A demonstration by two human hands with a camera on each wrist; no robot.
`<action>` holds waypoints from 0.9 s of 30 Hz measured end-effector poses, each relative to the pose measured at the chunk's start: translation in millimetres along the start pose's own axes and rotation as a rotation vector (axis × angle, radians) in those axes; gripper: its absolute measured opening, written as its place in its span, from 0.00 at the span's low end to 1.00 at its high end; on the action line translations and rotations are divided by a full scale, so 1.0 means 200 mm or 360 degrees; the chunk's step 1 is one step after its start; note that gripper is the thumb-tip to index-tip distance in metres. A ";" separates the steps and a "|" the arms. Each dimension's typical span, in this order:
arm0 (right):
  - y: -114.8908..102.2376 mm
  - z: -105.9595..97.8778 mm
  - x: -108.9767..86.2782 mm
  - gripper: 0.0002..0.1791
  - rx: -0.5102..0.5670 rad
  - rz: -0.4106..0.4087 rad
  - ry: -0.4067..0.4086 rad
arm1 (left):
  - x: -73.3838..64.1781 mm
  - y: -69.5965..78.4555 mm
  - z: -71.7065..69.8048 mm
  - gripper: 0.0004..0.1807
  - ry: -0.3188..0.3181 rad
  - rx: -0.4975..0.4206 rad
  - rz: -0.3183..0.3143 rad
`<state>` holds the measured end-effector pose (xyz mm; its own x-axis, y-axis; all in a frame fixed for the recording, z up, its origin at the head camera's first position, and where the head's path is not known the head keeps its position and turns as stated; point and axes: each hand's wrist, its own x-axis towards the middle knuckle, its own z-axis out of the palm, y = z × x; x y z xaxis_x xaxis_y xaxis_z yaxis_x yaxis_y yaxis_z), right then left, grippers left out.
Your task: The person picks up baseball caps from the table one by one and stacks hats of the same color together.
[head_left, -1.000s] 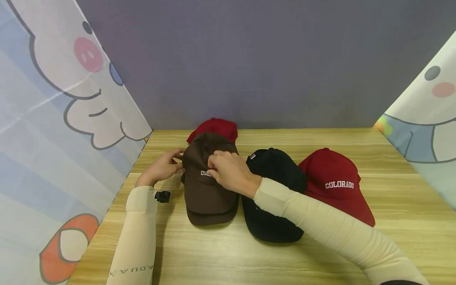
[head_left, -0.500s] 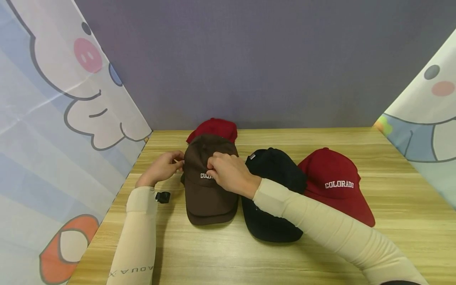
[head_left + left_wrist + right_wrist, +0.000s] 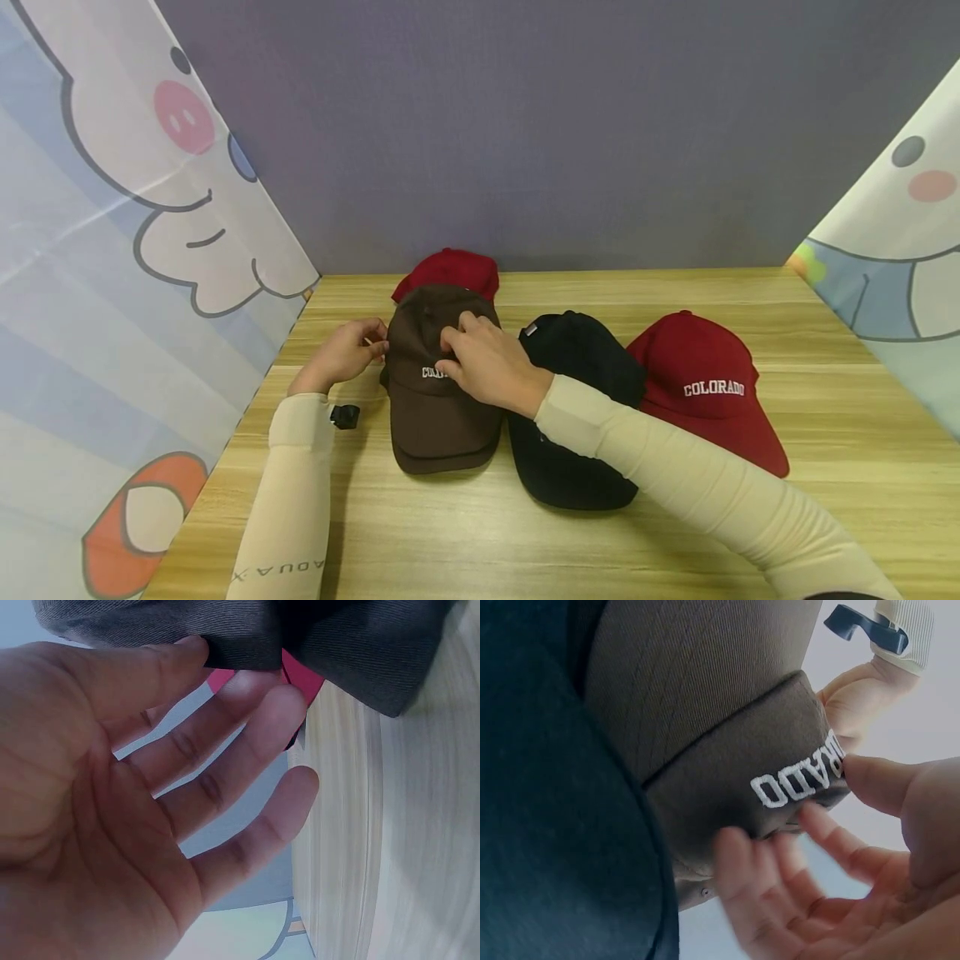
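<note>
1. Brown cap: on wood tbl., beside black cap.
2. L hand: thumb & fingers pinch brown cap's edge.
3. R hand: fingers loosely bent, apart, over cap front; contact unclear.

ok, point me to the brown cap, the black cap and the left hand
Brown cap (image 3: pixel 441 410), head view, on the brim.
Black cap (image 3: pixel 588 354), head view, on the crown.
Left hand (image 3: pixel 124 799), left wrist view, on the palm.
</note>
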<state>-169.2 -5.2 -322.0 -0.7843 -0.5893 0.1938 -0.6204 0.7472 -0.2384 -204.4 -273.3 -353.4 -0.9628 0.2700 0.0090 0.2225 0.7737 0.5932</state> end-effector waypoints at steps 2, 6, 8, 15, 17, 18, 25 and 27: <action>0.01 0.00 0.00 0.21 -0.0042 0.0064 -0.0052 | 0.00 0.00 0.00 0.03 0.0002 0.0007 0.0005; 0.02 0.00 0.00 0.33 -0.0090 0.0165 -0.0135 | 0.00 0.00 0.00 0.03 0.0003 0.0027 0.0008; 0.02 0.00 0.01 0.36 -0.0094 0.0189 -0.0157 | 0.00 0.01 0.00 0.03 -0.0001 0.0037 -0.0003; 0.04 0.00 0.01 0.39 -0.0058 0.0229 -0.0223 | 0.01 0.00 0.01 0.05 -0.0018 0.0086 -0.0036; 0.05 0.00 0.01 0.41 -0.0048 0.0248 -0.0247 | 0.01 0.00 0.01 0.05 -0.0021 0.0108 -0.0036; 0.05 0.00 0.02 0.41 -0.0042 0.0255 -0.0259 | 0.01 0.01 0.01 0.05 -0.0022 0.0119 -0.0037; 0.06 0.00 0.02 0.41 -0.0037 0.0245 -0.0307 | 0.01 0.02 0.01 0.05 -0.0049 0.0167 -0.0056; 0.06 0.00 0.02 0.41 -0.0047 0.0232 -0.0310 | 0.01 0.02 0.02 0.05 -0.0049 0.0180 -0.0053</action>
<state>-179.9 2.1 -325.2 -0.8535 -0.5204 -0.0284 -0.5022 0.8358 -0.2217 -205.2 -267.9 -353.5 -0.9652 0.2591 -0.0351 0.2078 0.8419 0.4980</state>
